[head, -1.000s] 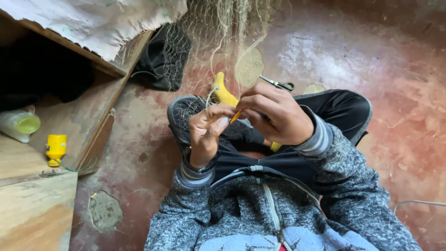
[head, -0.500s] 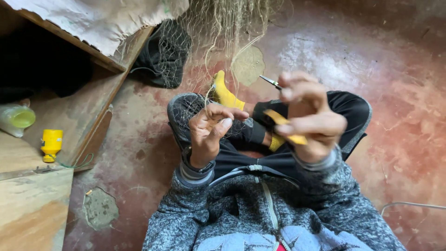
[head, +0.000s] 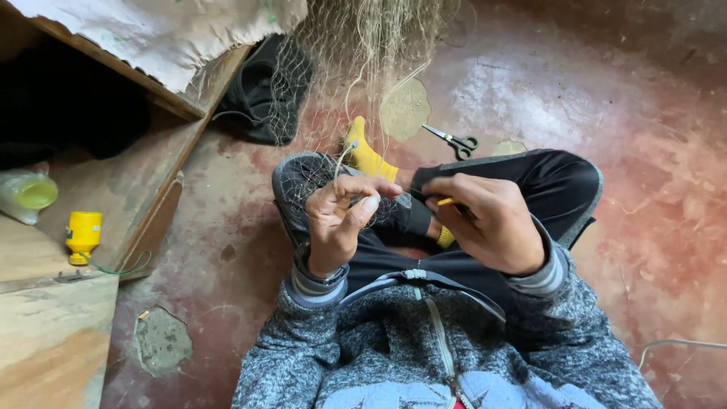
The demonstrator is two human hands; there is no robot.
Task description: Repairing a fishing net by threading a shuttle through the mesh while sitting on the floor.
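A fine fishing net [head: 356, 68] hangs from above and drapes over my crossed legs and a yellow sock [head: 367, 155]. My left hand [head: 341, 220] pinches a strand of the net between thumb and fingers. My right hand [head: 488, 220] grips a slim yellow netting needle [head: 445, 201], its tip pointing toward the left hand. Most of the needle is hidden inside the fist. Both hands are close together over my lap.
Small scissors [head: 454, 140] lie on the reddish floor beyond my knee. A black bag [head: 261, 95] sits at the left under the net. A wooden bench [head: 53, 333] holds a yellow thread spool [head: 82, 235] and a green-capped bottle [head: 26, 195].
My right hand has swung back in from the right toward the left hand, with the yellow needle now mostly covered by the fist. The left hand keeps its pinch on the net.
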